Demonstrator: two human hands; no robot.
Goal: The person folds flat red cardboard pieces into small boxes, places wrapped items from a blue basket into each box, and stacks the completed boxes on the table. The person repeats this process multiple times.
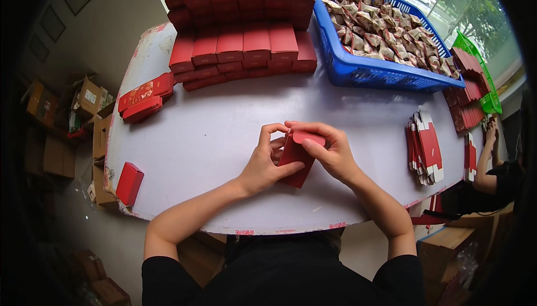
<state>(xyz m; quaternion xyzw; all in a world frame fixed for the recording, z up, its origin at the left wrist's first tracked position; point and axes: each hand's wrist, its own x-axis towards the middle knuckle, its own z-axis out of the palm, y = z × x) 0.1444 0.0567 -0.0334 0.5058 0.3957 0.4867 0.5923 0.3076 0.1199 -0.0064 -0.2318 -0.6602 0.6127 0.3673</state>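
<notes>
Between both hands, over the middle of the white table [196, 138], is a small red cardboard box [295, 173] with a rounded flap standing out at its top end. My left hand [271, 159] grips the box's left side, thumb across its front face. My right hand [330, 150] pinches the flap, thumb on it and index finger stretched along the top edge. Whether anything is inside the box cannot be seen. To the right lies a stack of flattened red and white cartons [428, 146], apart from my hands.
Red boxes [243, 43] are piled high at the back. A blue basket [380, 74] holds many small wrapped packets [386, 26]. More red boxes lie left [146, 98] and near left [130, 184]. A green basket [491, 102] and a co-worker's hand [491, 132] are at far right.
</notes>
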